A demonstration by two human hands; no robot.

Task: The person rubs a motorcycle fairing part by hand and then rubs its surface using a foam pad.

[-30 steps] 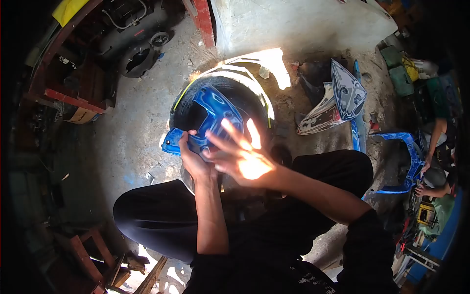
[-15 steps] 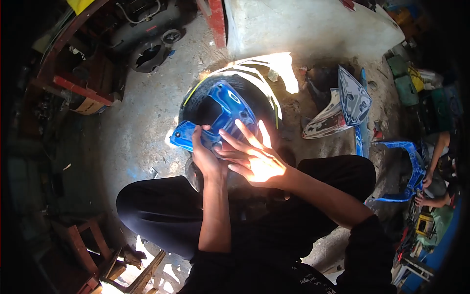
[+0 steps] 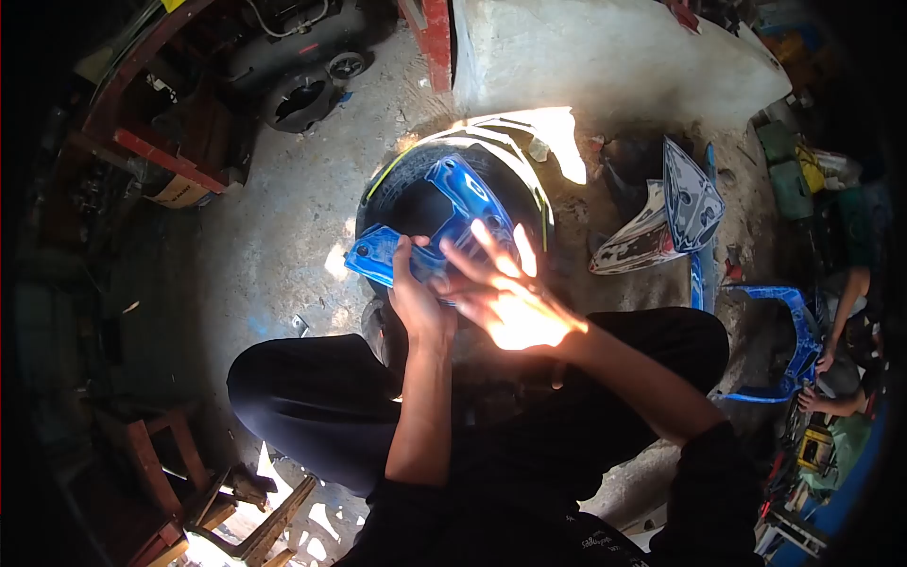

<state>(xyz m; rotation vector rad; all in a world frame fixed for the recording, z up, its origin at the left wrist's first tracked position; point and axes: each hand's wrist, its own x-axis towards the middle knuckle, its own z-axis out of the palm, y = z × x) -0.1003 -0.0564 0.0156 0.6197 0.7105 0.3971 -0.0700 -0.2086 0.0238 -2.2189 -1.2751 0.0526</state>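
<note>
A blue plastic panel (image 3: 470,194), shaped like a V and like a piece of motorcycle bodywork, is tilted in front of me with pale scuffed patches. My left hand (image 3: 421,307) grips its lower edge, thumb on top and the other fingers mostly hidden underneath. Over the panel's right arm lies my right hand (image 3: 518,304), fingers spread and a little blurred, with sunlight glaring on its back. Whether its fingertips touch the surface I cannot tell. Below the panel is a dark tyre (image 3: 385,186) on the floor, between my crossed legs and the wall.
Sanded grey-and-white panels (image 3: 693,203) stand right of the tyre. Further right, another person's hands (image 3: 818,397) hold a blue frame-like part (image 3: 801,331). Wooden pieces (image 3: 269,529) lie at lower left. A red-framed stand (image 3: 170,159) and a loose black wheel cover (image 3: 300,102) are at upper left.
The whole view has shifted slightly, so the panel and tyre appear further right and lower. My right hand has moved over the panel and is more blurred; my left hand keeps its grip.
</note>
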